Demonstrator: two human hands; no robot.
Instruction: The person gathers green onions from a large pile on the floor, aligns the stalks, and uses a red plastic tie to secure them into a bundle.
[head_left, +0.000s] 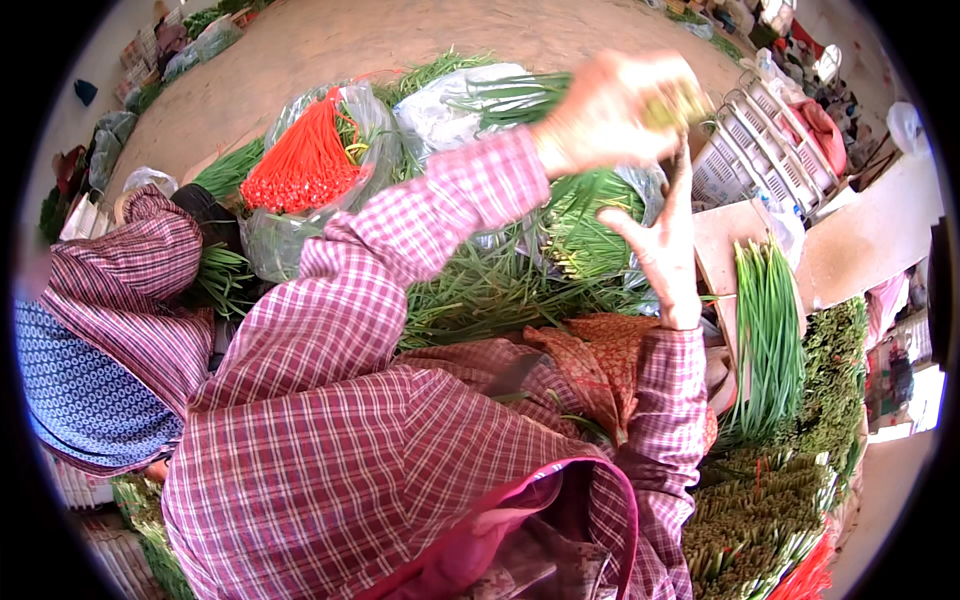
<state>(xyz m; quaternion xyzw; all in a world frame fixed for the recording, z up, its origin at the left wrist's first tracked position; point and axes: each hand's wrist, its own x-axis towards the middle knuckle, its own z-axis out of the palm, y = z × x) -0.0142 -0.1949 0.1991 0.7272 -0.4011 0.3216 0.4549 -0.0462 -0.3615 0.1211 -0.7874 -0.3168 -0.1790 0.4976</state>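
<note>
My left hand (611, 112), blurred, is closed around a bunch of green garlic chives (521, 99) held up in front of me. The long leaves trail left behind the wrist. The pale stem ends (682, 105) stick out on the right of the fist. Just below them, my right hand (660, 247) is raised with thumb and fingers apart. Its fingertips reach the stem ends; whether they touch cannot be told. More chives (596, 225) lie in a plastic bag below my hands, beside loose green leaves (480, 292) before my lap.
Red ties (307, 161) fill a clear plastic bag at left. White plastic crates (761, 142) stand at right. A chive bundle (769, 337) lies on a board (724, 232), near stacked bundles (757, 517). A co-worker in a plaid sleeve (135, 247) sits close on the left.
</note>
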